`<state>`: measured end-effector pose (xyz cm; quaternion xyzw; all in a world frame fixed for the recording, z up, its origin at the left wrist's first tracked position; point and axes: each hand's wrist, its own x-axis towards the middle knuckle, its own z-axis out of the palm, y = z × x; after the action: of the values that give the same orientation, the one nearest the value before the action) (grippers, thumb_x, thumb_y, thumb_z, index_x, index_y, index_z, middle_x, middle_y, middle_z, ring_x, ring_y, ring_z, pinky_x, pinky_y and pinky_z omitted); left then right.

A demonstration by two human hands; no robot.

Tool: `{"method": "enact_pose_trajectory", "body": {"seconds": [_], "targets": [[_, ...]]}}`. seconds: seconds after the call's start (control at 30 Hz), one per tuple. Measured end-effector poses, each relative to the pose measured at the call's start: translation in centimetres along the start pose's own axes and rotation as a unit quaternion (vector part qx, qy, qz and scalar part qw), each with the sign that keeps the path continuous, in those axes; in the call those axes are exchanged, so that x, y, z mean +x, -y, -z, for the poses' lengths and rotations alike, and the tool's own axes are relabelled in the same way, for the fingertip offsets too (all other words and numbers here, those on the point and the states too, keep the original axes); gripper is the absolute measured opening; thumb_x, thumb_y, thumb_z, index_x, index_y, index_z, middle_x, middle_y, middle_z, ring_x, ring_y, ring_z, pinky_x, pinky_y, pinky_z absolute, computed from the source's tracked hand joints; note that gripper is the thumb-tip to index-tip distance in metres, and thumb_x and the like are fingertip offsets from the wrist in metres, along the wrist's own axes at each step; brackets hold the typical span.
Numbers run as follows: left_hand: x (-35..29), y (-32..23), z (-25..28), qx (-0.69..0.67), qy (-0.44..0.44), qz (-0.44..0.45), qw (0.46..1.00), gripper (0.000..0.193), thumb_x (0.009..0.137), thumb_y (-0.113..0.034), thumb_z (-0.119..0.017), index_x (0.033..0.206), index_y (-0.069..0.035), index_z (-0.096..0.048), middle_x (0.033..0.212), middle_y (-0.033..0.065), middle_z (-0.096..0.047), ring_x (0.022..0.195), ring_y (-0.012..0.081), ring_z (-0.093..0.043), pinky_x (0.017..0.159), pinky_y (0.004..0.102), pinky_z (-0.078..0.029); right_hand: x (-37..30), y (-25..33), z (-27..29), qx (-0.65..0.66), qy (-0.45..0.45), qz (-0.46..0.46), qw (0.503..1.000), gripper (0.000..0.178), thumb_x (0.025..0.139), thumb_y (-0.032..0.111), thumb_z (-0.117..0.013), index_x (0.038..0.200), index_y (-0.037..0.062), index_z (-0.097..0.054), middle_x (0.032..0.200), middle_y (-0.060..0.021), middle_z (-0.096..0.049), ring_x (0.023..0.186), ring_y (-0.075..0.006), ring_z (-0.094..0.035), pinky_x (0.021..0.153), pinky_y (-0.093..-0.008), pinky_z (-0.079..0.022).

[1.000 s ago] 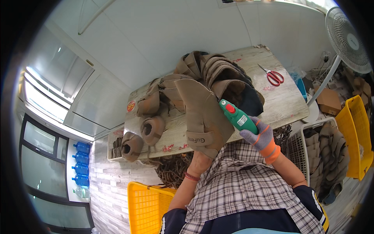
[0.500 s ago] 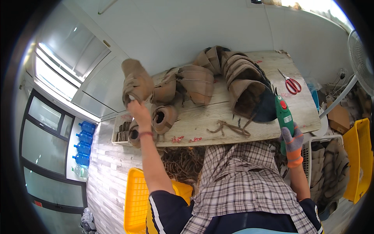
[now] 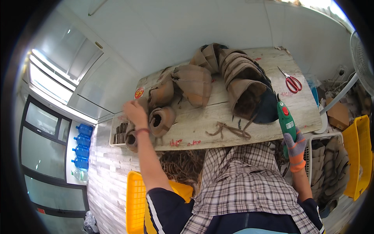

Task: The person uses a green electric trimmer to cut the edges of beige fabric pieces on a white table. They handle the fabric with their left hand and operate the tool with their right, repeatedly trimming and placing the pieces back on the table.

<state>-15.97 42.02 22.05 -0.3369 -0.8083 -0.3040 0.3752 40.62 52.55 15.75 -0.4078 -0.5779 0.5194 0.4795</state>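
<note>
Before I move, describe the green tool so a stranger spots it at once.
Find the table. At its near right edge, the gloved right hand holds the green tool. Its green body and red patch set it apart from the red-handled scissors.

Round red-and-white number sticker [image 3: 139,93] at 10 o'clock, on the far-left part of the tabletop [image 3: 218,113]. Small white label [image 3: 290,124] at 3 o'clock, on the body of the green tool [image 3: 286,116]; print too fine to read. Red marks [image 3: 175,143] near 6 o'clock, on the tabletop's front edge, illegible.
</note>
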Motion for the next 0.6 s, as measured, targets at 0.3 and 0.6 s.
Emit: {"method": "enact_pose_trajectory", "body": {"seconds": [0.3, 0.6], "targets": [[-15.9, -17.2, -10.7, -0.595, 0.163, 0.514, 0.597, 0.028, 0.080, -0.023, -0.074, 0.091, -0.002, -0.058, 0.085, 0.0003, -0.061, 0.079, 0.0131, -0.053, 0.070, 0.0271, -0.042, 0.0, 0.4, -1.1, -0.017, 0.025, -0.010, 0.999, 0.041, 0.083, 0.021, -0.071, 0.113, -0.0026, -0.057, 0.081, -0.0006, -0.060, 0.068, -0.0060, -0.052, 0.059, -0.0214, -0.044], [-14.5, -14.7, -3.1, -0.621, 0.224, 0.271, 0.700, 0.024, 0.087, -0.010, -0.063, 0.107, 0.003, -0.062, 0.100, 0.0024, -0.063, 0.089, 0.0109, -0.058, 0.083, 0.0256, -0.045, -0.6, 0.6, -1.5, -0.071, 0.048, 0.015, 0.996, 0.047, 0.078, 0.021, -0.076, 0.114, -0.0030, -0.058, 0.086, -0.0047, -0.066, 0.073, -0.0078, -0.057, 0.067, -0.0231, -0.049]]}}
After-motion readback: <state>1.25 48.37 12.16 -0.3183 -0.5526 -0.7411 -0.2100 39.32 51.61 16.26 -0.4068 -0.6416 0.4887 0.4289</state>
